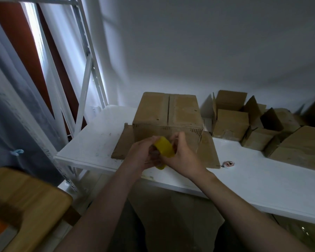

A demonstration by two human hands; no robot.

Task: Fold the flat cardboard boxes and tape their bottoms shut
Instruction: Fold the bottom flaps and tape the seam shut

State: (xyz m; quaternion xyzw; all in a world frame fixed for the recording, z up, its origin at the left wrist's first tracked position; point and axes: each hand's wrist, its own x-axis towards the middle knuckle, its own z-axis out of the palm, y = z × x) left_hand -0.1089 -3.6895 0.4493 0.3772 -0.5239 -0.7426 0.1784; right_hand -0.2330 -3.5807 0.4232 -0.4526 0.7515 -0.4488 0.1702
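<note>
Far left, a wooden seat [25,206] can be seen low in the corner, with a grey curtain [11,115] behind it and a white metal rack frame [87,70] just past that. Then comes the white surface [91,142] where everything is being done.

In the middle of it, one cardboard box [167,113] is stood up already folded into shape, its closed flaps facing up and its other flaps splayed flat on the surface around it. A dark seam is seen running down the middle of the top face, and no tape can be made out over it, so that one's probably folded but not sealed yet.

Right in front of the box, a yellow tape roll [165,148] is held up off the surface between both hands. The left hand [142,155] is wrapped round the roll from its side, fingers curled on it. The right hand [184,157] is clamped on the other side, with fingertips bent in at the rim. It looks like the loose end is being hunted for, though no pulled strip can be made out.

A bit further right, a small round thing [228,164] with a red mark is lying on the surface, too small to be identified. Past that, a bunch of smaller boxes [231,124] is piled by the wall, some with flaps open, and a bigger box [305,148] is sat at the edge. Whether their bottoms are taped can't be told from here.

So, roughly: a good few folded, the middle one waiting on its tape.
</note>
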